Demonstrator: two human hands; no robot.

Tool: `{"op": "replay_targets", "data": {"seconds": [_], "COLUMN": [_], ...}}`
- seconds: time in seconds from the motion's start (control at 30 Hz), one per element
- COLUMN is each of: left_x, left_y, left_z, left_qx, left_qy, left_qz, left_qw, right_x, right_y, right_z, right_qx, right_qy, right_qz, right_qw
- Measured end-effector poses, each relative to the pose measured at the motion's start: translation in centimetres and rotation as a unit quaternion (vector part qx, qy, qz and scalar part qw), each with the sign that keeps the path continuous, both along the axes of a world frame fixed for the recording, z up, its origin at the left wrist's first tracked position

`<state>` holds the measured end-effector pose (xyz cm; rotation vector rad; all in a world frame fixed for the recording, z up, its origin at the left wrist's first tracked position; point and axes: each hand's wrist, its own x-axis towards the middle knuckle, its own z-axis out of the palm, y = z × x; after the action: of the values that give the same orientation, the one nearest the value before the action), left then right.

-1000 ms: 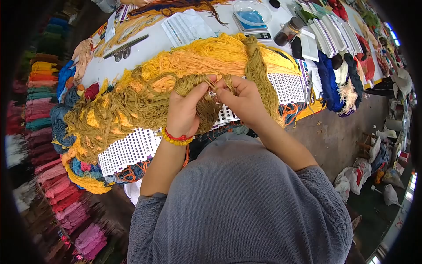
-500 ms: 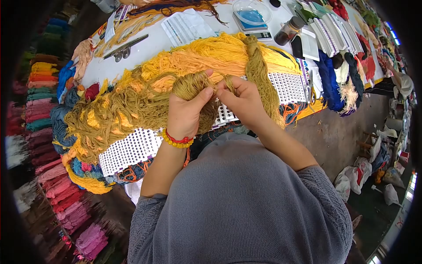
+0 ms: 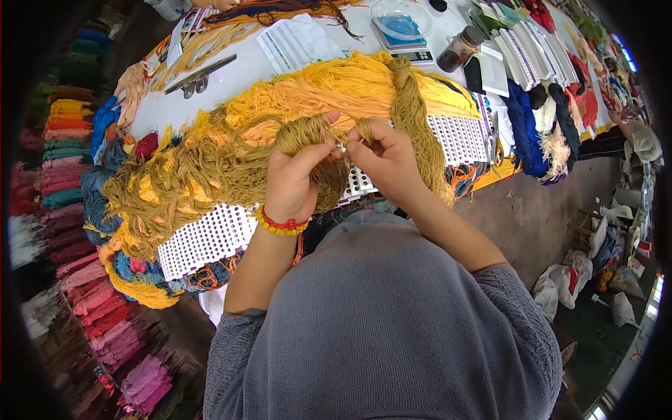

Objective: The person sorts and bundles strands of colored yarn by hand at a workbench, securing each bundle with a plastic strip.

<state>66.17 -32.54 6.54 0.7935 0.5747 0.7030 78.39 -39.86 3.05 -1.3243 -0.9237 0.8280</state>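
Observation:
A thick bundle of olive yarn (image 3: 302,133) is gripped by my left hand (image 3: 297,175), the strands looped over its fingers. Close beside it, my right hand (image 3: 385,157) is closed with a small loop of olive yarn (image 3: 365,129) at its fingers. Thumbs and fingertips of both hands almost meet at the thin strands between them. Beneath the hands lies a heap of tangled olive yarn (image 3: 231,168) with yellow yarn (image 3: 336,77) and peach yarn (image 3: 329,105) behind it. To the right hangs a tied olive skein (image 3: 413,112).
Perforated white cards (image 3: 206,241) lie along the table's near edge. Farther back are dark scissors (image 3: 199,77), a printed sheet (image 3: 297,43), a scale with a clear bowl (image 3: 400,26) and a dark jar (image 3: 460,50). Dyed skeins (image 3: 70,154) line the left side.
Both hands stay in nearly the same place. My left thumb has shifted slightly, and the fingertips have drawn a little apart at the strands.

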Motion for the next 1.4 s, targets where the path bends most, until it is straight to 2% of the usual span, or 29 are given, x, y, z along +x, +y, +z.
{"op": "replay_targets", "data": {"seconds": [0.13,0.2,0.23,0.27,0.3,0.33,0.37,0.43,0.47,0.5,0.57,0.6,0.63,0.7,0.8,0.9,1.03,1.1,1.2,1.4], "left_x": [-0.4,-0.3,-0.4,-0.6,-0.7,-0.8,-0.9,-0.7,-0.2,0.0,-0.3,-0.5,-0.3,0.2,0.3,0.3,0.2,0.3,0.5,0.5], "left_y": [0.4,0.5,0.5,0.6,0.7,0.8,0.9,0.8,0.4,0.3,0.5,0.5,0.4,0.0,-0.2,-0.1,0.0,-0.1,-0.1,0.1], "left_z": [-0.7,0.1,-0.1,-0.4,-0.5,-0.5,-0.5,-0.4,0.0,0.2,-0.1,-0.2,-0.1,0.2,-0.1,0.0,-0.1,0.1,-0.4,-0.3], "left_qx": [-0.037,-0.076,-0.075,-0.083,-0.090,-0.090,-0.084,-0.079,-0.093,-0.108,-0.089,-0.072,-0.072,-0.041,-0.008,-0.004,-0.028,0.014,0.057,0.035], "left_qy": [-0.028,0.009,0.009,-0.009,-0.027,-0.028,-0.047,-0.067,-0.038,-0.009,-0.011,-0.013,-0.012,0.019,0.032,0.035,0.025,0.059,0.047,0.037], "left_qz": [-0.019,-0.060,-0.060,-0.083,-0.106,-0.106,-0.123,-0.140,-0.101,-0.060,-0.081,-0.103,-0.103,-0.066,-0.059,-0.057,-0.034,-0.014,0.020,0.018], "left_qw": [0.999,0.995,0.995,0.993,0.990,0.990,0.988,0.985,0.990,0.992,0.993,0.992,0.992,0.997,0.998,0.998,0.999,0.998,0.997,0.999], "right_x": [-0.1,0.7,1.1,1.4,1.6,1.5,1.5,1.6,1.7,1.9,1.8,1.2,0.6,-0.2,-0.5,-0.3,-0.5,-0.6,-0.7,-0.6], "right_y": [0.1,-0.4,-0.5,-0.6,-0.6,-0.6,-0.7,-0.8,-0.7,-0.5,-0.1,-0.2,-0.1,0.1,0.7,0.7,0.8,0.8,0.8,0.7], "right_z": [1.7,2.5,2.2,1.6,1.2,1.3,1.8,3.1,3.0,2.8,2.7,3.2,3.4,3.6,1.7,1.7,1.3,1.4,0.9,0.9], "right_qx": [0.011,-0.079,-0.079,-0.018,0.044,0.088,0.087,0.085,0.083,0.084,-0.025,-0.041,-0.041,-0.069,-0.070,-0.092,-0.047,-0.059,-0.032,-0.030], "right_qy": [0.092,0.322,0.322,0.468,0.592,0.618,0.618,0.615,0.591,0.590,0.364,0.340,0.340,0.240,0.171,0.159,0.174,0.169,0.175,0.183], "right_qz": [-0.018,0.095,0.095,0.219,0.332,0.350,0.351,0.269,0.254,0.254,0.156,0.090,0.089,0.037,0.045,0.057,0.046,0.031,0.029,0.032], "right_qw": [0.996,0.939,0.939,0.856,0.733,0.698,0.698,0.736,0.761,0.762,0.918,0.935,0.935,0.968,0.982,0.981,0.982,0.983,0.984,0.982]}}
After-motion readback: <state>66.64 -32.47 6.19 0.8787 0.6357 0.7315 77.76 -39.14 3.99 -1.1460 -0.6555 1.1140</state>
